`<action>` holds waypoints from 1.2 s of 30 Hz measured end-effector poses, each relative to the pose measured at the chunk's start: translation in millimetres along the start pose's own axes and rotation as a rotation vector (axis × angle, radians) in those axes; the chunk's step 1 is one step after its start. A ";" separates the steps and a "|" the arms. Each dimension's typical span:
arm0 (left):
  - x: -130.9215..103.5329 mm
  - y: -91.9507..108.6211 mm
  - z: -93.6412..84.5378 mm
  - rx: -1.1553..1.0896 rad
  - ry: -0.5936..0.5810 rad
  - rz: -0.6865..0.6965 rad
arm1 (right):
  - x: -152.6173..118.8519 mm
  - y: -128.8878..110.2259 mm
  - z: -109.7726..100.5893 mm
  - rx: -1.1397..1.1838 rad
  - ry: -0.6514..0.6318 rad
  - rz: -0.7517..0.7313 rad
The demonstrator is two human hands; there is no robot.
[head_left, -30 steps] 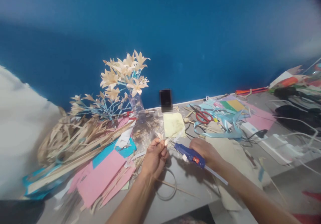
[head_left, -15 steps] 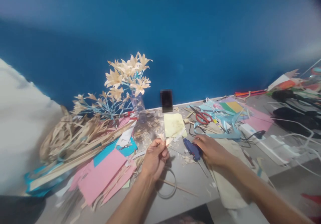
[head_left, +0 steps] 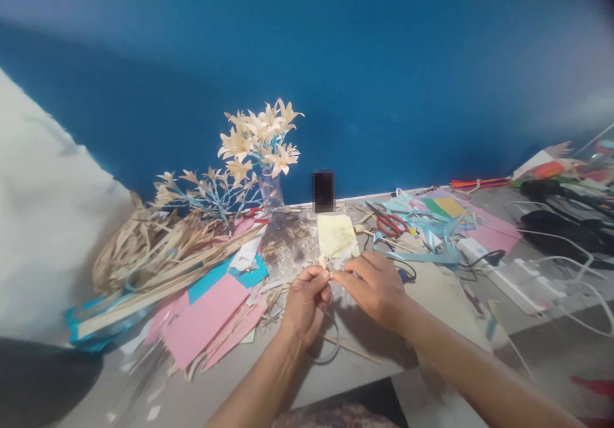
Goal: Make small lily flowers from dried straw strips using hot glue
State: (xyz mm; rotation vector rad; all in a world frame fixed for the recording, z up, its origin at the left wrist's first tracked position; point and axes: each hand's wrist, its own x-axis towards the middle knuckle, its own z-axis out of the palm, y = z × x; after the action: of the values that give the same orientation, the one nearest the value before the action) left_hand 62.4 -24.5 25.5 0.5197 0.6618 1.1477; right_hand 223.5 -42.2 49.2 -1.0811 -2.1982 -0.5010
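Note:
At the middle of the table, my left hand (head_left: 309,293) pinches a small cream petal piece (head_left: 324,262) that sticks up above the fingertips. My right hand (head_left: 377,284) meets it there, thumb and index finger closed at the base of the same piece. Just beyond the fingers lies a yellow paper square (head_left: 336,236). The blue glue gun (head_left: 407,273) is mostly hidden behind my right hand. A clear vase (head_left: 272,198) of cream flowers (head_left: 261,137) stands behind, left of the hands.
Dried husk strips (head_left: 148,249) and pink paper (head_left: 206,319) lie at the left. Red-handled scissors (head_left: 391,225), blue ribbon (head_left: 432,256) and a white power strip (head_left: 501,277) with cables are at the right. A grey ring (head_left: 330,354) and a thin stick lie below the hands.
My right hand has left the glue gun and moved left to the petal piece at my left fingertips. The view has shifted slightly.

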 end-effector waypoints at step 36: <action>-7.4 -8.6 7.1 0.031 0.023 -0.004 | -12.3 1.4 3.9 -0.009 0.127 -0.031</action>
State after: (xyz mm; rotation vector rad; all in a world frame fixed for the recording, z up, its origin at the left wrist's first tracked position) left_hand 71.1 -34.6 26.1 0.5318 0.7009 1.1421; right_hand 228.9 -46.1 38.1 -0.9936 -2.1062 -0.5777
